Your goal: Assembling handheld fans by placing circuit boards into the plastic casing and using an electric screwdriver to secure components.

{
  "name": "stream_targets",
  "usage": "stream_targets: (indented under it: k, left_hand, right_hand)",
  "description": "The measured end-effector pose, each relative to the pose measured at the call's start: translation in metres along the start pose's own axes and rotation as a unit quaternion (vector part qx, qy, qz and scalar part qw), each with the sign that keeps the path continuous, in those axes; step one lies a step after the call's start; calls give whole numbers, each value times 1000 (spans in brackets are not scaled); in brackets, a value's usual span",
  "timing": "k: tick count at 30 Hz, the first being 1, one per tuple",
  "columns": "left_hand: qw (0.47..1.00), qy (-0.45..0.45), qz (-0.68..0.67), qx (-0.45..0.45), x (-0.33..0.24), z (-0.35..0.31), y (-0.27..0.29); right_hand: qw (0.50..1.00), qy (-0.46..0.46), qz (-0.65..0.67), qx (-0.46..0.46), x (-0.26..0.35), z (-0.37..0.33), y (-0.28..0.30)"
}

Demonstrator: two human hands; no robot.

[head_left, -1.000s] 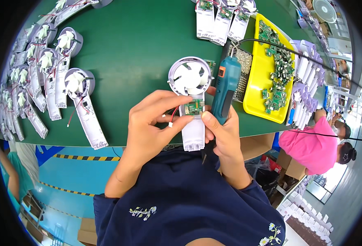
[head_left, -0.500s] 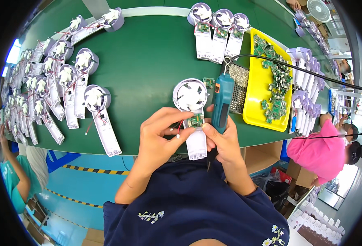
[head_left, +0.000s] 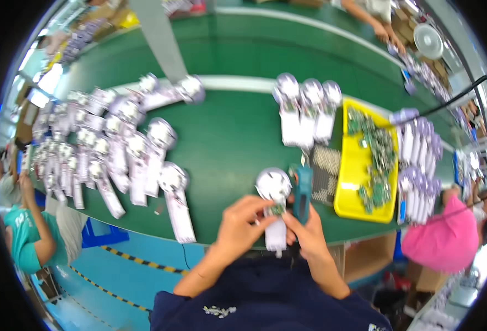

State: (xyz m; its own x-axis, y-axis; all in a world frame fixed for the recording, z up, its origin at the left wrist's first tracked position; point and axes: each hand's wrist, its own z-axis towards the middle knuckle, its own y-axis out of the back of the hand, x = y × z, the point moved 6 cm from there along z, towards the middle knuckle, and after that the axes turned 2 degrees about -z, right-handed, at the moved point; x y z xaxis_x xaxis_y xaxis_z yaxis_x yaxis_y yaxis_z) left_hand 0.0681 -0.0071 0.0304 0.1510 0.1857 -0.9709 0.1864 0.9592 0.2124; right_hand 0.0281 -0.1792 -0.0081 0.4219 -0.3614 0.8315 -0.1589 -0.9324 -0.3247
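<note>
At the near edge of the green tabletop [head_left: 227, 138], the left hand [head_left: 238, 223] pinches a small green circuit board [head_left: 277, 209] against a white handheld fan body [head_left: 274, 212], its grip clenched on them. The right hand [head_left: 309, 234] grasps a teal electric screwdriver [head_left: 302, 190] upright just beside the fan. A yellow tray [head_left: 347, 182] of circuit boards sits toward the right edge; rows of white fan bodies [head_left: 116, 154] fill the left side.

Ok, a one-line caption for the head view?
Both hands fit a small green circuit board into a white handheld fan, right hand beside a teal electric screwdriver.
</note>
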Motion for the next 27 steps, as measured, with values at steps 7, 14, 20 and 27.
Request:
stream_targets:
  k: [7,14,20,27]
  left_hand:
    - [999,-22,32,30,2,0,-10]
    - [999,-12,24,39,-10,10,-8]
    - [997,-10,20,68,-19,9,-7]
    - [995,20,-95,27,5,2,-1]
  right_hand:
    - [998,48,-41,-12,8,-1,0]
    - [997,38,70,-21,2,0,0]
    - [997,76,21,-3,10,-13,-5]
    - [997,42,45,37,15,3,-14]
